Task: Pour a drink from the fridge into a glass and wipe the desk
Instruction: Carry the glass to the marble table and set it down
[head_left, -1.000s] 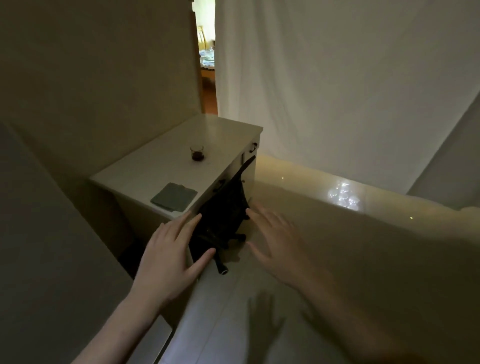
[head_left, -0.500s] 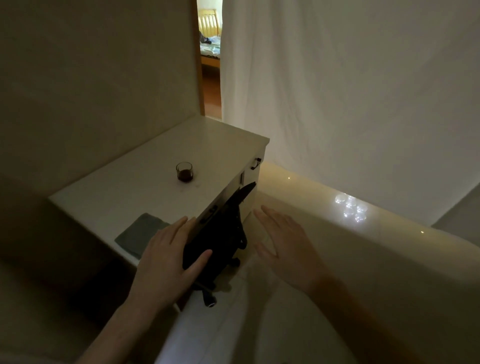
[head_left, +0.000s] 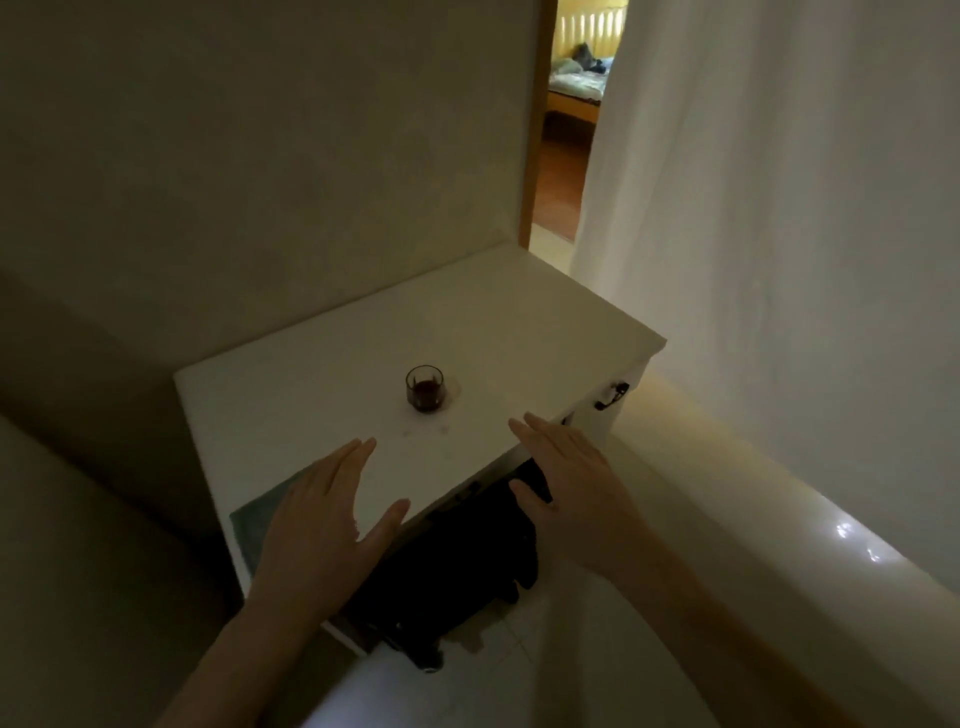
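Note:
A small glass (head_left: 425, 388) holding a dark drink stands near the middle of the white desk (head_left: 322, 374). A few faint drops mark the desk top just in front of it. A grey-green cloth (head_left: 254, 519) lies flat at the desk's near left corner, partly hidden under my left hand (head_left: 317, 525). That hand is open, fingers together, hovering over the cloth's right part. My right hand (head_left: 566, 478) is open too, held over the desk's front edge to the right of the glass. Neither hand holds anything.
A black office chair (head_left: 457, 571) is pushed under the desk below my hands. A drawer handle (head_left: 613, 396) shows on the desk's right front. A white curtain (head_left: 779, 208) hangs at right, and a doorway (head_left: 569, 114) opens behind the desk.
The view has come closer to the desk and now looks down on it. Both open hands have moved forward over the desk's near edge, the left one now covering part of the cloth.

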